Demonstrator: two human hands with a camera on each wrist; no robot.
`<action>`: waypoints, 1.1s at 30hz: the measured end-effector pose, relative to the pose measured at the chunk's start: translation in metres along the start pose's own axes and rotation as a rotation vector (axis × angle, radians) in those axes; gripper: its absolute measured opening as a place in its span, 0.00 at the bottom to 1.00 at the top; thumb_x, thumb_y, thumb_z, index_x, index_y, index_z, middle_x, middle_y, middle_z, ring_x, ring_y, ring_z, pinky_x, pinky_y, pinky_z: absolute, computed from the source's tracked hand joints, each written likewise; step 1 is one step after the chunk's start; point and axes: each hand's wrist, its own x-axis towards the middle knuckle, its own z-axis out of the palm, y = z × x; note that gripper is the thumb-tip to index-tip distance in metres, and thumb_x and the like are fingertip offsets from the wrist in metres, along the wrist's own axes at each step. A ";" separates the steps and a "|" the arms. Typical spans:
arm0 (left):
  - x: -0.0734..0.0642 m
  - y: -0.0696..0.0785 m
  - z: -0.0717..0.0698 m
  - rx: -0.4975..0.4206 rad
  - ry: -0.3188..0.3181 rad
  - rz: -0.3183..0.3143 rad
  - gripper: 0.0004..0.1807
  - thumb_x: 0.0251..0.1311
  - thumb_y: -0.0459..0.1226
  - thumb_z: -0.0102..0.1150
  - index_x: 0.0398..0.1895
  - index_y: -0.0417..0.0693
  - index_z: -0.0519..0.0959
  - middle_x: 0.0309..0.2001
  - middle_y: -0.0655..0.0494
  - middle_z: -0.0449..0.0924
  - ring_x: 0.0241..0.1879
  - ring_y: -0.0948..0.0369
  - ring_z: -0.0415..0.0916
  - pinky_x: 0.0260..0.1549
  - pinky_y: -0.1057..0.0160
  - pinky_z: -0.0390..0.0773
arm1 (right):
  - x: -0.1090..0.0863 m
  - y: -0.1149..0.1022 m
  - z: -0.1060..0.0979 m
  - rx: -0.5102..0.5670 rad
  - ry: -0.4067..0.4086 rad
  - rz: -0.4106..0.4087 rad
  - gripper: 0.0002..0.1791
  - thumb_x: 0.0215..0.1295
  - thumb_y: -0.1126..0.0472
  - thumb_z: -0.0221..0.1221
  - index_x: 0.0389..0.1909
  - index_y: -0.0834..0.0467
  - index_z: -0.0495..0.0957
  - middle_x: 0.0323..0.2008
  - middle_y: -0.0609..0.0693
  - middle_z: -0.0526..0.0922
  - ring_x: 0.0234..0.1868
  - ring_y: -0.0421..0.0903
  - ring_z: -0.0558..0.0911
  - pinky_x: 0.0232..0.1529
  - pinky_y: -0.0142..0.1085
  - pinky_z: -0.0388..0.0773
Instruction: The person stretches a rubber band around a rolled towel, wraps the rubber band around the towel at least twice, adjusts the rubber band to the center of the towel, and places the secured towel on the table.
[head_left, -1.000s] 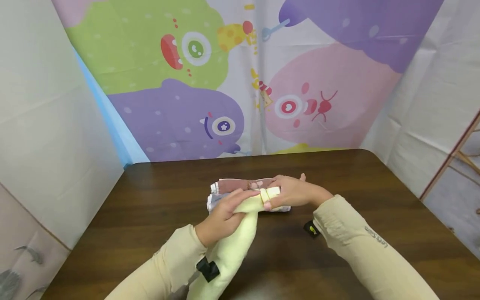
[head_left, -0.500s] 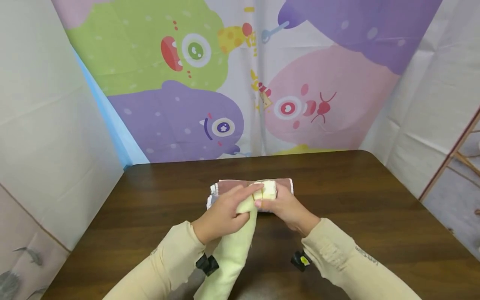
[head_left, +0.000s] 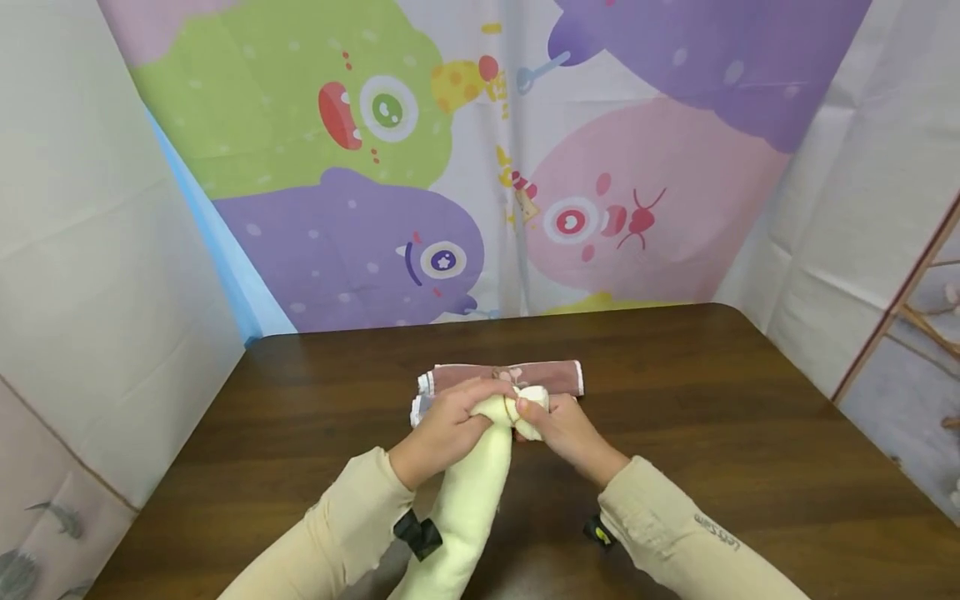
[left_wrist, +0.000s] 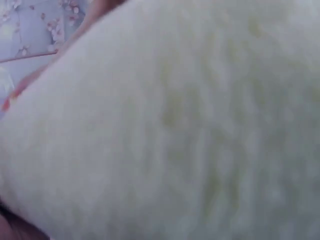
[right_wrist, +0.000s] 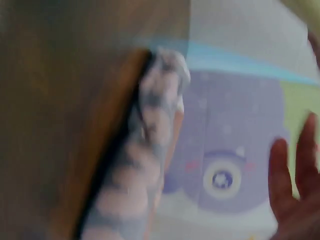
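A pale yellow, fluffy cloth [head_left: 468, 517], looking like a towel, hangs in a long bunch toward the near table edge in the head view. Its upper end is bent over, and a thin orange-yellow band circles it near the tip. My left hand [head_left: 450, 425] grips the cloth just left of the band. On the other side, my right hand [head_left: 566, 429] pinches the pale tip, thumb on top. Cloth [left_wrist: 150, 130] fills most of the left wrist view, blurred. Some fingers of my right hand [right_wrist: 295, 185] show at the edge of the right wrist view.
Behind my hands, a reddish-brown rolled cloth [head_left: 547, 377] with white edges lies on the dark wooden table [head_left: 675, 417]. A grey-blue patterned roll [right_wrist: 132, 170] lies in front of it, mostly hidden in the head view. A cartoon-printed curtain [head_left: 360, 250] hangs beyond the table.
My right hand has come in from above and beyond the cloth's end to its near right side, thumb now over the tip. My left hand keeps its grip almost in place.
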 end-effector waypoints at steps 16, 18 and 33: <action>0.004 0.004 -0.002 0.123 0.036 0.033 0.14 0.52 0.29 0.67 0.40 0.39 0.74 0.44 0.45 0.78 0.46 0.51 0.75 0.45 0.58 0.76 | 0.005 -0.023 -0.007 -0.332 0.039 -0.192 0.13 0.60 0.57 0.57 0.20 0.61 0.78 0.13 0.41 0.72 0.18 0.37 0.70 0.40 0.41 0.72; 0.005 0.003 0.000 0.119 0.122 -0.011 0.12 0.52 0.28 0.65 0.39 0.38 0.75 0.41 0.45 0.79 0.42 0.52 0.75 0.40 0.58 0.76 | 0.003 -0.017 -0.007 -0.291 0.046 -0.261 0.12 0.60 0.62 0.57 0.19 0.61 0.75 0.12 0.41 0.70 0.18 0.36 0.69 0.53 0.49 0.64; 0.004 0.005 0.002 -0.511 0.217 -0.273 0.10 0.64 0.23 0.45 0.47 0.30 0.61 0.45 0.37 0.69 0.36 0.64 0.73 0.33 0.67 0.76 | 0.004 0.003 0.001 -0.439 0.316 -0.828 0.06 0.59 0.69 0.56 0.33 0.64 0.82 0.21 0.47 0.74 0.23 0.41 0.69 0.36 0.40 0.65</action>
